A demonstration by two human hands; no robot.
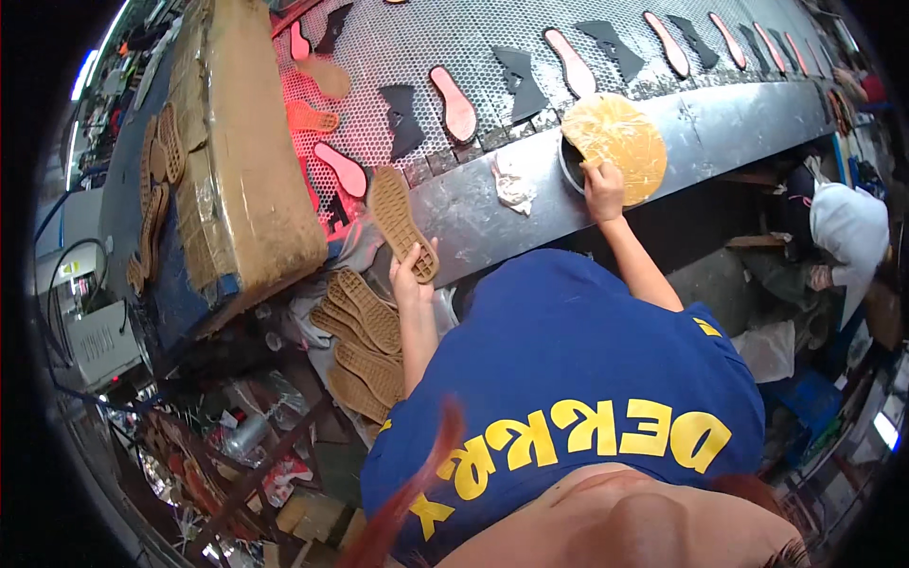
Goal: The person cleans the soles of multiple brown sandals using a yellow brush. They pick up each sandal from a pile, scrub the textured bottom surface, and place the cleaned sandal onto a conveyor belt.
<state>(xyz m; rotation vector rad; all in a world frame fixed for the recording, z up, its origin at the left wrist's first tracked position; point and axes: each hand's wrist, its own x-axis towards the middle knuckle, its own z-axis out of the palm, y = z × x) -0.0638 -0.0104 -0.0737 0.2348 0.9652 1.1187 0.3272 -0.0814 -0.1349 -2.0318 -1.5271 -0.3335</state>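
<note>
My left hand (410, 276) is closed around the heel end of a tan shoe sole (396, 213), its ridged tread facing up. The sole is tilted above the near edge of the metal ledge. My right hand (603, 189) is closed at the left edge of a round yellow cover (620, 142) that lies over a grey pot (570, 168). A dark gap shows between cover and pot beside my fingers. Whatever those fingers hold is hidden. A crumpled whitish wad (512, 185) sits on the ledge between my hands.
Beyond the metal ledge (701, 123), a mesh conveyor (473, 47) carries pink-topped soles (453, 102) and black cut pieces (401, 118). More tan soles (365, 322) are stacked beside my left forearm. A taped cardboard-covered box (251, 142) stands left. Another person (847, 222) is at right.
</note>
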